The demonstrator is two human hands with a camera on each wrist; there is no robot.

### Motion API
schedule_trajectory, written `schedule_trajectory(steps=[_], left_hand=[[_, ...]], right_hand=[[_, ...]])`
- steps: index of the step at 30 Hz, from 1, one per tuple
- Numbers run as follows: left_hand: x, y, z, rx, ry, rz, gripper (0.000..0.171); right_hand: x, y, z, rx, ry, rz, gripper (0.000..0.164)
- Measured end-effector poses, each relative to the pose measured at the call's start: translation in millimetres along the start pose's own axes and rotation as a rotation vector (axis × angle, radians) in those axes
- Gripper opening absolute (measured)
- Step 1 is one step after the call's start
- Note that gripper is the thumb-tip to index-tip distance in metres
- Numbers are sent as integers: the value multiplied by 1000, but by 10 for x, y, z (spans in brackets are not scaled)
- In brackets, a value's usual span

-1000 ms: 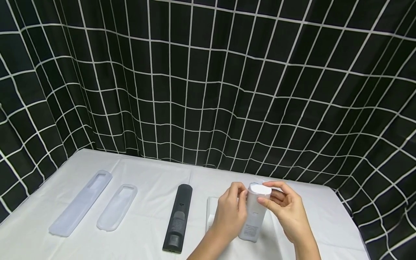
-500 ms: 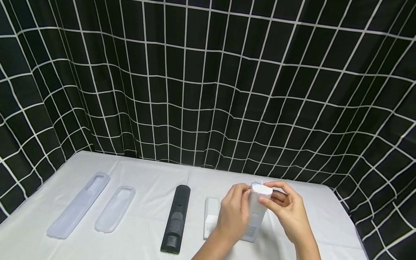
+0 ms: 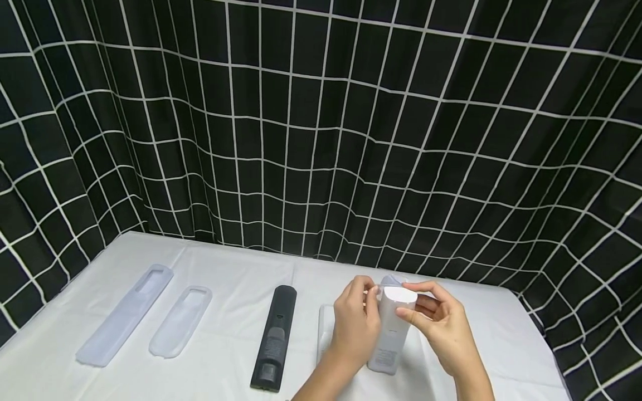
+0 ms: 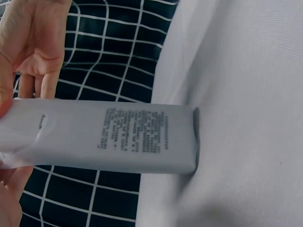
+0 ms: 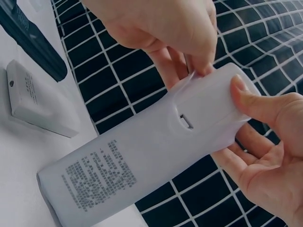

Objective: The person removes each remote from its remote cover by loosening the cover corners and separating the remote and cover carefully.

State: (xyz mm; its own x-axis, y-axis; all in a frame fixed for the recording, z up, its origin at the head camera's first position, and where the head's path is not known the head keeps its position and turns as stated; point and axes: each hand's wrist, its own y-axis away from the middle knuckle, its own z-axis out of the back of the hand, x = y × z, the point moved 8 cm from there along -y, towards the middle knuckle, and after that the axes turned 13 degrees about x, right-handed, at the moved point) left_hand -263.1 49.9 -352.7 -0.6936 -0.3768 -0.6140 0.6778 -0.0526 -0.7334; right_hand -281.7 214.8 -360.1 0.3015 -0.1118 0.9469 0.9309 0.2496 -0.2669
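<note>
A white remote control [image 5: 215, 97] stands upright on its lower end, inside a thin translucent sleeve [image 5: 151, 135]. In the head view its bare white top end shows, with a loose flap of the sleeve behind it. My left hand [image 3: 353, 323] pinches the sleeve's edge beside the upper end. From the other side, my right hand [image 3: 443, 328] grips that end, thumb on the remote's back and fingers behind. Printed text on the back shows through the sleeve in the left wrist view.
Left of the hands lies a second white remote [image 5: 40, 99], mostly hidden in the head view. A black remote [image 3: 275, 337] lies face down. Two translucent sleeves, one long [image 3: 125, 314] and one shorter [image 3: 180, 322], lie farther left on the white-covered table [image 3: 225, 312]. A dark grid curtain [image 3: 301, 139] hangs behind.
The sleeve's edge has come back from the remote's top end, and its flap now stands up behind. My left hand shifts slightly; the right keeps its hold.
</note>
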Motion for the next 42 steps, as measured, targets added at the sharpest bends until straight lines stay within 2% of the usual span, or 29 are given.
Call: schedule_trajectory(steps=[6,11,16,20,28,35,42], left_hand=[[25,-9,-63,72,58,1,6],[81,-33,-91,180,127,39,5],[141,-62,-102,303,212,126,7],[200,-71,-94,360,294,214,8],[290,-72,-71,374,412,326,12],[324,-70,-63,371,491,366,16],[349,-70,-79,364,606,384,18]], right_hand=[[12,20,36,-13,2,15,37],[3,26,55,-3,-13,37,38],[-7,44,66,-10,-9,26,39],[-19,55,70,-22,-16,4,40],[-43,51,60,-24,-28,-13,43],[-52,46,53,-25,-16,-13,46],[-66,42,59,4,-36,9,58]])
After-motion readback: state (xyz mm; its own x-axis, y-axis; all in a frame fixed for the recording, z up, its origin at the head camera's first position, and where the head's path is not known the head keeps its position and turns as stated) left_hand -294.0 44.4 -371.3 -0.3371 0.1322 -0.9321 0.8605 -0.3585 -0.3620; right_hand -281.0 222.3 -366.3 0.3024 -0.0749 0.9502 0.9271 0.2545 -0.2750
